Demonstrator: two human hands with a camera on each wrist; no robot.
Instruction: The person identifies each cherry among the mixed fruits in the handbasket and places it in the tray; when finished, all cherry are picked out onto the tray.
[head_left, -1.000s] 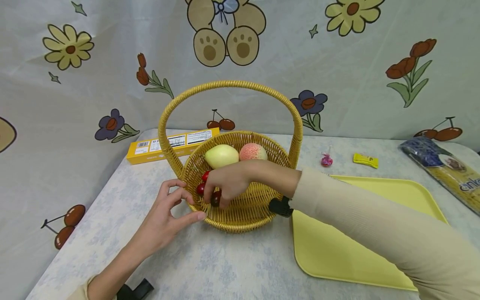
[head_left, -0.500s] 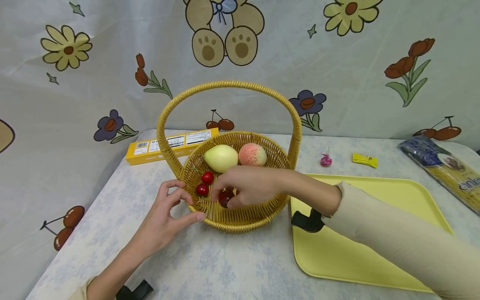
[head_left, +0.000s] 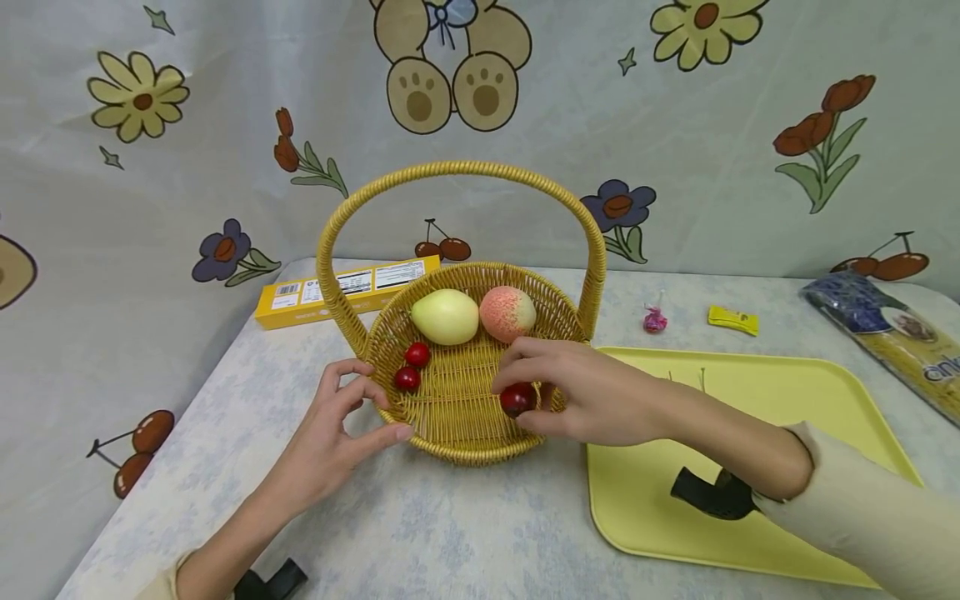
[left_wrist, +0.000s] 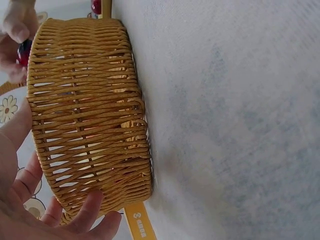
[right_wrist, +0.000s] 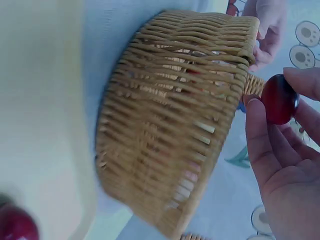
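Note:
A yellow wicker basket (head_left: 465, 455) with a tall arched handle stands on the table. My left hand (head_left: 330, 442) holds its left rim, thumb at the front and fingers along the side. Above the basket's right rim, my right hand (head_left: 585, 392) pinches a dark red cherry (right_wrist: 280, 99) between thumb and fingertips. Inside the basket lie a pale yellow-green pear-like fruit (head_left: 446, 317), a pink peach (head_left: 507, 313) and two red cherries (head_left: 417, 355) on the left.
Right of the basket lies a yellow tray (head_left: 637, 508); a dark red fruit (right_wrist: 17, 225) sits on it, and thin stems show behind my forearm. Behind are a lollipop (head_left: 655, 320), a yellow-wrapped sweet (head_left: 732, 320), a plastic bag (head_left: 900, 325) and a yellow box (head_left: 300, 310).
My right hand has lifted the dark red cherry from the basket's left side and carried it rightward to the right rim. My left hand has stayed at the left rim.

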